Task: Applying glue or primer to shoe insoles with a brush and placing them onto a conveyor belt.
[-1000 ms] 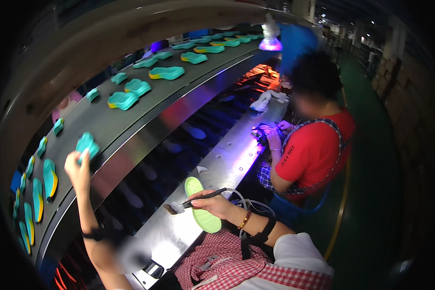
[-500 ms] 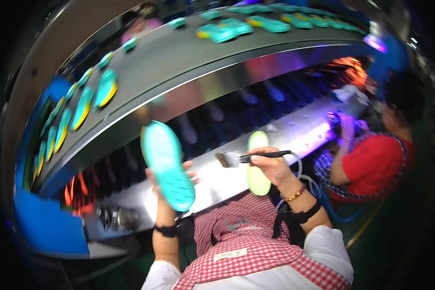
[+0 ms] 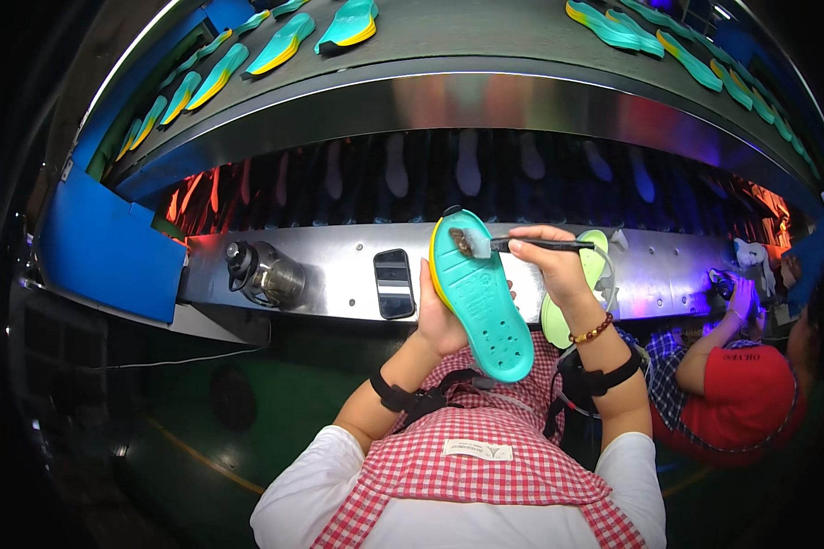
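My left hand (image 3: 438, 316) grips a teal shoe sole (image 3: 478, 297) with a yellow edge, held upright in front of my chest. My right hand (image 3: 549, 265) holds a small dark brush (image 3: 508, 243), and its bristles touch the upper end of the sole. Behind my right hand a pale green sole (image 3: 584, 274) lies on the steel ledge (image 3: 339, 265). Both wrists wear black straps.
A black phone (image 3: 394, 283) and a dark metal flask (image 3: 265, 273) lie on the ledge to the left. Several teal and yellow soles (image 3: 288, 41) ride the upper conveyor. A person in a red shirt (image 3: 760, 403) works at the right. A blue panel (image 3: 101, 247) stands at the left.
My left hand took a teal sole from the upper belt and brought it down before my chest. My right hand moved the brush onto the sole's upper end. My view swung left.
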{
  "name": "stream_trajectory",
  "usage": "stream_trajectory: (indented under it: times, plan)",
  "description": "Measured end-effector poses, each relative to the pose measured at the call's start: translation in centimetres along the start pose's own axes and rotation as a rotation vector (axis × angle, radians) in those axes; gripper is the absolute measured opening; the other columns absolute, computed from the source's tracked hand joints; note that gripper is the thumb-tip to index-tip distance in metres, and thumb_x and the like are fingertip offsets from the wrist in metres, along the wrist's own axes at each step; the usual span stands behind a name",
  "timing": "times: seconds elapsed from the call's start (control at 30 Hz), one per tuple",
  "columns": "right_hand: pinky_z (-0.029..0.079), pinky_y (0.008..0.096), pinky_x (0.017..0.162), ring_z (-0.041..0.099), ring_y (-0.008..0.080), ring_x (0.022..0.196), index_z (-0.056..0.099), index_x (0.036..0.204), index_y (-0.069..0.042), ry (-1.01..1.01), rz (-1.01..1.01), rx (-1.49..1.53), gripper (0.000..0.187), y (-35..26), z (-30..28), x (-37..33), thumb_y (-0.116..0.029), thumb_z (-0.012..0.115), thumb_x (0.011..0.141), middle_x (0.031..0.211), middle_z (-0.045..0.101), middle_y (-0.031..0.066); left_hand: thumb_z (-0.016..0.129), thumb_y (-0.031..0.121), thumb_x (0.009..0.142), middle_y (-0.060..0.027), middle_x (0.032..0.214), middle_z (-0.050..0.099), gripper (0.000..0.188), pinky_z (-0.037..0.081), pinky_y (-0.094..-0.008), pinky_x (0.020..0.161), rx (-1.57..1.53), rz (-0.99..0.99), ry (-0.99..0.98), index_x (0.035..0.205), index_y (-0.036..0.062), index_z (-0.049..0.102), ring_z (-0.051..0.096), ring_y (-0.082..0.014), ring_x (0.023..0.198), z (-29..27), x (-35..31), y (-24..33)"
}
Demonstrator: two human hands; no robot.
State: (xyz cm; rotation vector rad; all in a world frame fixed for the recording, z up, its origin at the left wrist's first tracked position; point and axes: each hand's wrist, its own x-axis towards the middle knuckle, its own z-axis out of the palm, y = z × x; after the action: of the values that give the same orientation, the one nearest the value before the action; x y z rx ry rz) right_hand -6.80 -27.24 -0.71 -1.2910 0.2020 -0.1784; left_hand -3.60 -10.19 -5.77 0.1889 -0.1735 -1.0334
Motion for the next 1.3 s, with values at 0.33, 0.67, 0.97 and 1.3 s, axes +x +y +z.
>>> stream_trajectory:
  times: [0.33, 0.67, 0.97, 1.3]
  plan:
    - [0.05, 0.031, 0.071, 0.064, 0.024, 0.077, 0.065, 0.083, -0.001, -0.294, -0.507, -0.815, 0.017, -1.5, 4.1, -3.7, -0.005, 0.068, 0.067, 0.083, 0.066, 0.0139, 0.01, 0.068, 0.083, -0.014, 0.112, 0.053, 0.077, 0.042, -0.0424, 0.091, 0.184, 0.291, 0.253, 0.123, 0.0095, 0.042, 0.053, -0.0274, 0.103, -1.4, 0.3, 1.5]
    - [0.049, 0.0218, 0.066, 0.061, 0.0118, 0.075, 0.066, 0.09, 0.001, -0.19, -0.165, -0.355, 0.016, -5.6, 3.5, -3.7, 0.0, 0.065, 0.074, 0.081, 0.066, 0.0076, 0.011, 0.069, 0.082, -0.0138, 0.12, 0.05, 0.08, 0.043, -0.0447, 0.09, 0.04, 0.082, 0.109, 0.129, 0.0091, 0.038, 0.051, -0.0292, 0.107, 1.8, -1.1, 1.0]
    - [0.05, 0.0289, 0.075, 0.063, 0.0166, 0.081, 0.065, 0.091, 0.0, -0.278, -0.174, -0.38, 0.02, -5.7, 3.7, -4.4, 0.003, 0.066, 0.071, 0.087, 0.066, 0.012, 0.012, 0.068, 0.082, -0.0159, 0.11, 0.055, 0.08, 0.047, -0.0443, 0.084, 0.067, 0.272, 0.291, 0.125, 0.0079, 0.041, 0.057, -0.0329, 0.096, 3.7, -0.8, 2.2]
    - [0.049, 0.0315, 0.076, 0.062, 0.0224, 0.084, 0.065, 0.092, -0.002, -0.525, -0.469, -0.529, 0.022, -4.8, 3.3, -5.2, 0.001, 0.068, 0.07, 0.09, 0.065, 0.0108, 0.013, 0.075, 0.077, -0.02, 0.092, 0.058, 0.088, 0.049, -0.0422, 0.071, 0.209, 0.577, 0.202, 0.111, 0.0015, 0.049, 0.059, -0.0307, 0.08, 5.1, -0.4, 4.9]
